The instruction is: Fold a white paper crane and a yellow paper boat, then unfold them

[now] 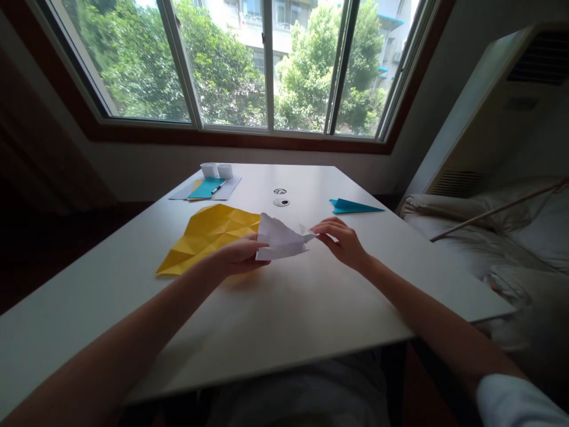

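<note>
Two bare hands meet over a folded white paper (pixel 281 238) near the middle of the white table (pixel 311 320). The left hand (pixel 240 256) grips the paper's near left edge, fingers curled around it with the thumb on top, pinching the sheet. The right hand (pixel 340 239) comes in from the other side, fingertips closed on the paper's pointed right tip, a light pinch, with the remaining fingers loosely bent. The white paper is creased and partly folded, held slightly off the tabletop between the two hands; whether its lower edge touches the table cannot be told.

Just behind the left hand, a large yellow sheet (pixel 208 235) lies flat on the table, covered in fold lines, its right edge tucked under or right beside the white paper. Farther right, well apart from the hands, a blue paper plane (pixel 353 206) rests on the table, its nose pointing right. Between it and the yellow sheet sit two small round objects (pixel 281 197), too small to identify.

At the far left of the table, near the window, lie a few white sheets (pixel 229 188) with a teal sheet (pixel 205 188) on top, a pen (pixel 217 188) lying beside the teal one, and two small white containers (pixel 216 171) standing just behind. Beyond the table, a wide window (pixel 267 65) shows green trees and buildings. To the right stands a large pale air-conditioning unit (pixel 502 112), with rumpled white bedding (pixel 511 237) below it.
</note>
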`<state>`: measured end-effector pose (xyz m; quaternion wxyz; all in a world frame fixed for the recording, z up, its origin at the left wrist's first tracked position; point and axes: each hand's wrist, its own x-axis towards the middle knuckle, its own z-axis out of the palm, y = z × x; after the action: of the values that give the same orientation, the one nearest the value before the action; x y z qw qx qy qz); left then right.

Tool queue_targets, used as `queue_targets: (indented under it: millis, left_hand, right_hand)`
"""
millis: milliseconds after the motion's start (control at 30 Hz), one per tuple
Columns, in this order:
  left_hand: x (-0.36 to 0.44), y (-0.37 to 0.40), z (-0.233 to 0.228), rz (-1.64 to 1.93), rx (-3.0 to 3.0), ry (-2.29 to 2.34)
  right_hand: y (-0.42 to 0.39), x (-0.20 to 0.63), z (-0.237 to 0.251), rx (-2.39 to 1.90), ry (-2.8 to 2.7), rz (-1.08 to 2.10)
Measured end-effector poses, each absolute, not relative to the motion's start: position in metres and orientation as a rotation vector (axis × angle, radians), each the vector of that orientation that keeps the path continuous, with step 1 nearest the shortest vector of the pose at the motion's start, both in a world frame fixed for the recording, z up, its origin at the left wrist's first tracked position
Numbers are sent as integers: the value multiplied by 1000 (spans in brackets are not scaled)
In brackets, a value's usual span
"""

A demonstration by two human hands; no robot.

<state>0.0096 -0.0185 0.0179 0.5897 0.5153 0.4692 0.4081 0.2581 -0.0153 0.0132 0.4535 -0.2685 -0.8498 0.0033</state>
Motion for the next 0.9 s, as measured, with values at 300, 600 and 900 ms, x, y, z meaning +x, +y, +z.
queue_targets:
  millis: [300,600,900]
  left_hand:
    - [13,-12,22,894,806,1036]
    - [30,-29,23,1224,1496,1116]
    - [61,-51,5,1249,1940,1213]
  right_hand:
    - [-17,257,14,-955,-1834,44]
    - [-22,250,14,-1024,-1701,-33]
    - [-43,236,16,-878,-1780,79]
